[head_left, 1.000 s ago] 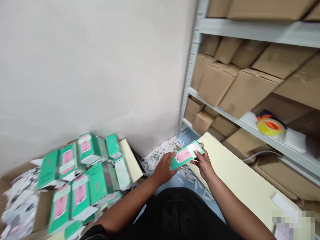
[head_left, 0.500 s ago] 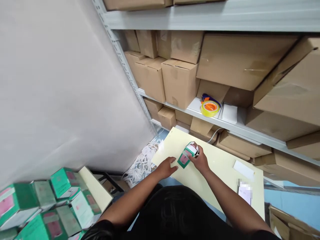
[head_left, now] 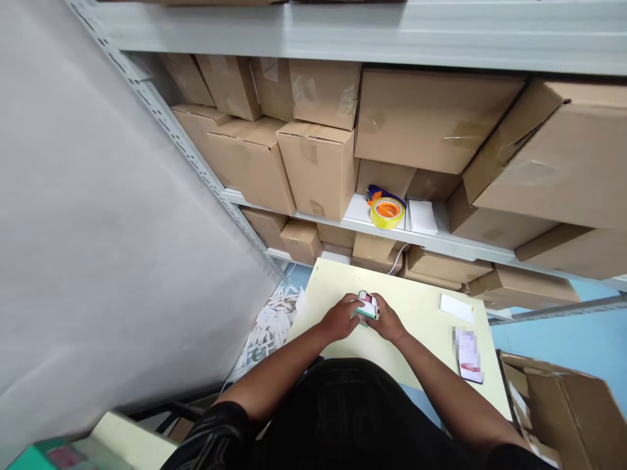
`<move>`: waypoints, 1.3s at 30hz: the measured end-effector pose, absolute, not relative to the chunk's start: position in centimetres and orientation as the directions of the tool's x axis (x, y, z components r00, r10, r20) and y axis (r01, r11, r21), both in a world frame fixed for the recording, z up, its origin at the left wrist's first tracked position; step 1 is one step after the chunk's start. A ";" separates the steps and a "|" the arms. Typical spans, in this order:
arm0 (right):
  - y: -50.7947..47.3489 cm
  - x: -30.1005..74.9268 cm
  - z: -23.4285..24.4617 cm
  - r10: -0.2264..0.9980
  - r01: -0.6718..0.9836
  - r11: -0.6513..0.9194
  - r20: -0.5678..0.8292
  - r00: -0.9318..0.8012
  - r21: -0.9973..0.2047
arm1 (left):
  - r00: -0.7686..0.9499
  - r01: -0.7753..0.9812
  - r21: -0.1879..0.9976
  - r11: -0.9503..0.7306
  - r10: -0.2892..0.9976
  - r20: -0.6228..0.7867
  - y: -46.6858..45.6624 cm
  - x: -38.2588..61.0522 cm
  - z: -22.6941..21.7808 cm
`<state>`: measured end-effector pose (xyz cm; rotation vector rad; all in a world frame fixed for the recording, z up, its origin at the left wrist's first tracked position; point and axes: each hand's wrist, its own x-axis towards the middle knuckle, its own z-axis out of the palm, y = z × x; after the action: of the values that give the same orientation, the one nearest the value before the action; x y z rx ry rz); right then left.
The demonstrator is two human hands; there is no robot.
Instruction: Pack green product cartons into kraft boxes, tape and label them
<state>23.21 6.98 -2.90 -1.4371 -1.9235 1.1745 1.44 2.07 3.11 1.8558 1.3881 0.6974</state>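
Over the pale yellow table (head_left: 337, 277) a small green and white box (head_left: 366, 308) with a pink patch is held between both hands, its white end turned up. My left hand (head_left: 341, 318) grips the box from the left, thumb and fingers closed on its side. From the right, my right hand (head_left: 388, 318) clasps the same box. Much of the box is covered by the fingers, and I cannot tell whether its flap is open.
A phone (head_left: 469, 356) and a white card (head_left: 457, 307) lie at the table's right. Yellow tape (head_left: 386, 213) sits on the shelf among cardboard boxes (head_left: 316, 170). Paper strips (head_left: 274, 323) litter the floor at left. An open carton (head_left: 563, 405) stands at right. Green boxes (head_left: 49, 455) show bottom left.
My left hand, open beside the box before, has come in and closed on it. The box is tilted so its white end faces up. The view has swung right.
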 end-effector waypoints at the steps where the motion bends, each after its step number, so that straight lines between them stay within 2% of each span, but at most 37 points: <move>1: 6.8 23.0 -2.7 0.934 0.544 0.073 -0.134 -0.331 -0.836 | 0.306 0.589 0.785 -0.194 0.952 0.005 2.5 1.2 2.9; 7: 5.2 22.1 -0.8 0.970 0.532 0.038 -0.097 -0.223 -0.846 | 0.408 0.614 0.724 -0.315 0.911 0.050 4.0 1.2 2.0; 9: 4.9 21.8 -0.3 0.983 0.502 -0.053 -0.134 -0.125 -0.863 | 0.412 0.616 0.713 -0.337 0.908 0.073 4.3 1.6 1.8; 12: 5.2 21.6 0.2 0.969 0.472 -0.229 -0.243 0.032 -0.851 | 0.387 0.638 0.693 -0.336 0.918 0.089 4.6 2.3 1.8; 15: 5.7 21.6 0.2 0.958 0.478 -0.274 -0.278 0.064 -0.835 | 0.270 0.687 0.683 -0.247 0.960 0.075 5.1 3.1 1.8; 18: 5.9 22.0 -0.1 0.963 0.493 -0.238 -0.269 0.009 -0.837 | 0.135 0.729 0.676 -0.103 0.991 0.006 5.4 3.9 1.9; 22: 6.0 23.4 -0.4 0.971 0.514 -0.182 -0.237 -0.043 -0.839 | 0.113 0.751 0.658 -0.055 0.993 -0.045 4.6 5.0 1.8; 24: 6.2 24.3 -0.5 0.974 0.497 -0.166 -0.219 -0.051 -0.852 | 0.032 0.744 0.668 0.025 0.997 -0.074 4.1 5.7 1.9; 28: 6.2 25.4 -0.7 0.971 0.478 -0.145 -0.218 -0.101 -0.866 | -0.167 0.654 0.703 0.279 0.960 -0.226 4.1 6.9 2.3; 32: 5.5 25.5 -0.9 0.967 0.546 -0.047 -0.176 -0.186 -0.837 | -0.326 0.523 0.688 0.503 0.864 -0.384 4.9 7.4 2.4; 36: 5.3 25.4 -1.0 0.963 0.573 0.118 -0.048 -0.266 -0.811 | -0.268 0.485 0.723 0.492 0.871 -0.412 4.3 7.0 2.3; 39: 5.5 25.1 -0.5 0.959 0.643 0.177 -0.017 -0.283 -0.745 | -0.078 0.463 0.824 0.326 0.941 -0.328 2.7 5.8 2.0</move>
<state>25.09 5.51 -0.46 -1.5049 -1.9971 0.9078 5.79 2.72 1.95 1.2750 1.6938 0.6684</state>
